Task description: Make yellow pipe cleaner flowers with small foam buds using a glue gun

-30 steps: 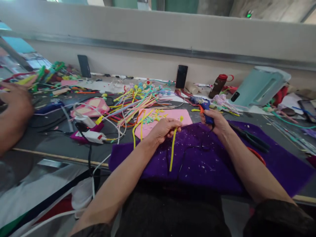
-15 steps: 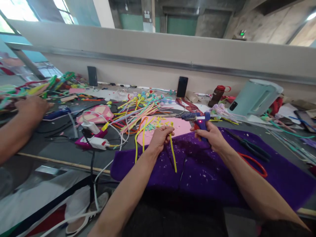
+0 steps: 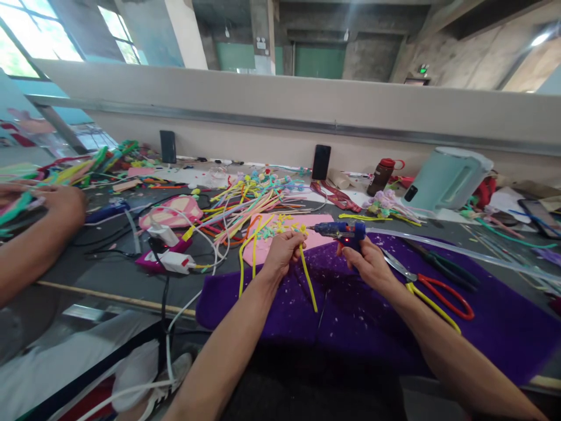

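Between the fingertips of my left hand (image 3: 283, 252) is a yellow pipe cleaner (image 3: 308, 280), its tail hanging down over the purple cloth (image 3: 363, 304). My right hand (image 3: 370, 263) is wrapped round a blue glue gun (image 3: 339, 231) with a small red light lit. The gun points left, its nozzle close to the top of the yellow stem by my left fingertips; whether they touch I cannot tell. Beyond my left hand lies a pink sheet (image 3: 324, 223) with small yellow and mint pieces on it. Yellow stems (image 3: 242, 269) also hang over its left edge.
Scissors (image 3: 447, 295) and dark pliers (image 3: 451, 269) lie right of my right hand. A power strip (image 3: 146, 263) with cables sits at left, a pile of coloured pipe cleaners (image 3: 254, 202) behind. A kettle (image 3: 451, 178) and bottle (image 3: 382, 176) stand at back. Another person's hand (image 3: 65, 207) works far left.
The glue gun has tipped toward level and moved slightly left and down, its nozzle nearer my left fingertips. The scissors show more fully. The other person's hand has shifted at far left.
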`<state>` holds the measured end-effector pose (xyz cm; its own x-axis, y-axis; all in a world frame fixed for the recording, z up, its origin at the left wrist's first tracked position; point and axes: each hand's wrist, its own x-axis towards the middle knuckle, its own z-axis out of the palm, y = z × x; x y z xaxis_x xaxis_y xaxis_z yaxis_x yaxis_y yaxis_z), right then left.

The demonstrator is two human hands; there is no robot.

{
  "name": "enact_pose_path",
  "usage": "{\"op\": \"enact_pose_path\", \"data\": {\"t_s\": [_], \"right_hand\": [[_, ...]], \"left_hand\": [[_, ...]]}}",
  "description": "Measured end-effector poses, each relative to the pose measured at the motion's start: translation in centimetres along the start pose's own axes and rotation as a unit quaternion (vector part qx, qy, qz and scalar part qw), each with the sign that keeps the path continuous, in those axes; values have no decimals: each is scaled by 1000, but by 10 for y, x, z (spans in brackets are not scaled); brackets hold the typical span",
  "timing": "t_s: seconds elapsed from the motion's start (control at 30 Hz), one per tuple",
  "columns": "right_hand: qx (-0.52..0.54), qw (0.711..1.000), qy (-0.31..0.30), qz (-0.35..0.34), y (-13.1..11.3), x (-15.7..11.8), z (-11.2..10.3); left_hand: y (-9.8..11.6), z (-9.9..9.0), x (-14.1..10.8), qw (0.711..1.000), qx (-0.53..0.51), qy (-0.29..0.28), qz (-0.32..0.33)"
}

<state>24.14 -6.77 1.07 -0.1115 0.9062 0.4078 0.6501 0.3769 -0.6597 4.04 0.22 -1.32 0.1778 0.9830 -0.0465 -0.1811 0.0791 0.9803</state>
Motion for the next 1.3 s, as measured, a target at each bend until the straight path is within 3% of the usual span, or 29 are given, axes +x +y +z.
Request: {"op": "enact_pose_path", "data": {"t_s": [1.3], "right_hand": [[-63, 998, 23, -21, 1, 0, 5]], "left_hand": [[0, 3, -4, 1000, 20, -20, 0]]}}
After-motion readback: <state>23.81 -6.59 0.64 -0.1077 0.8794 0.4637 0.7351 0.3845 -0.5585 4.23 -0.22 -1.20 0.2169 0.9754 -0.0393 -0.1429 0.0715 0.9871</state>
